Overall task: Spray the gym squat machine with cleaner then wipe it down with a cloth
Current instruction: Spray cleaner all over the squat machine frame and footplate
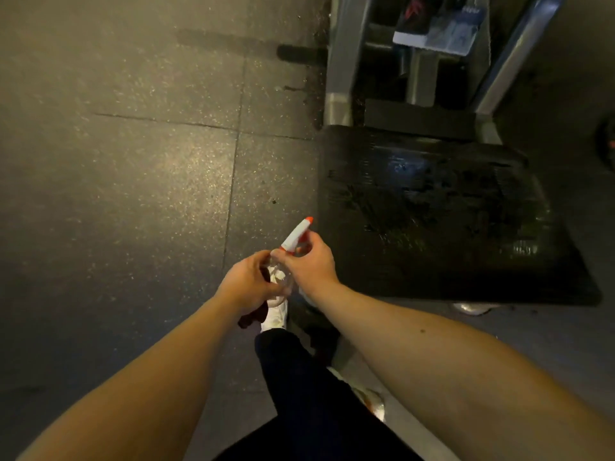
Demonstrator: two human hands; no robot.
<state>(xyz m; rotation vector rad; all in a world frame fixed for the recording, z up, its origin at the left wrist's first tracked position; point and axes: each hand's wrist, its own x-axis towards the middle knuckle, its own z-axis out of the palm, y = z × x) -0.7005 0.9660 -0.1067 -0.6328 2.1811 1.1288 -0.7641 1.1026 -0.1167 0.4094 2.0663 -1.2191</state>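
While the bottle [295, 237], seemingly light and slick, hangs just left of the footplate [432, 211], the left grip [248, 282] curls round its clear body with a limp dark cloth [254, 317], and the right grip [311, 266] pinches the stiff neck, likely the surest hold.

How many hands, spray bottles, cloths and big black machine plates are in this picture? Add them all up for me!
hands: 2, the left hand and the right hand
spray bottle: 1
cloth: 1
black machine plate: 1
total: 5
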